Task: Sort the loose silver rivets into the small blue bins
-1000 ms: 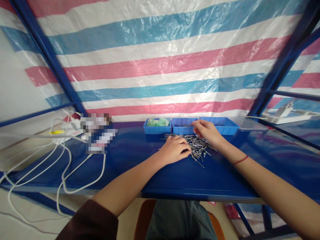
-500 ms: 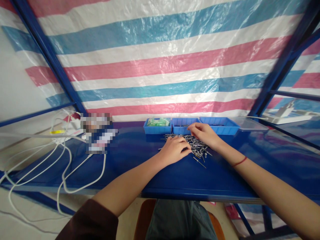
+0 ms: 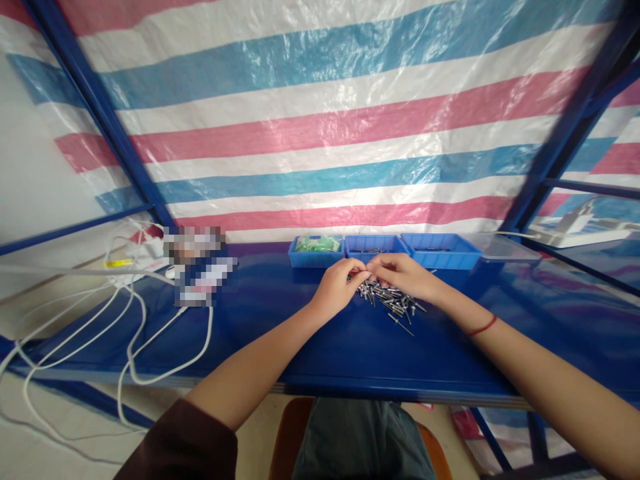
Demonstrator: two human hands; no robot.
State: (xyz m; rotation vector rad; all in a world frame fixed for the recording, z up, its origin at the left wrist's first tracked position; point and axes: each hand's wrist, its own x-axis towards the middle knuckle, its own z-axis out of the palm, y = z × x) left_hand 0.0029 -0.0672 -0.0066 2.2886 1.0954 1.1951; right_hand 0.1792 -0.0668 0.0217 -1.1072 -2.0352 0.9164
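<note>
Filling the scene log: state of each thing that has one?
Bare left hand: fingers curled; grip unclear.
Bare right hand: fingers curled; grip unclear.
Thin silvery metal pins: loose heap on glossy blue table.
Left blue plastic bin: open, holding green plastic-wrapped items.
Middle blue plastic bin: open, thin pieces inside.
Right blue plastic bin: open, thin pieces inside.
White cables: loosely looped.

No legible lettering, numbers, brands or signs.
</note>
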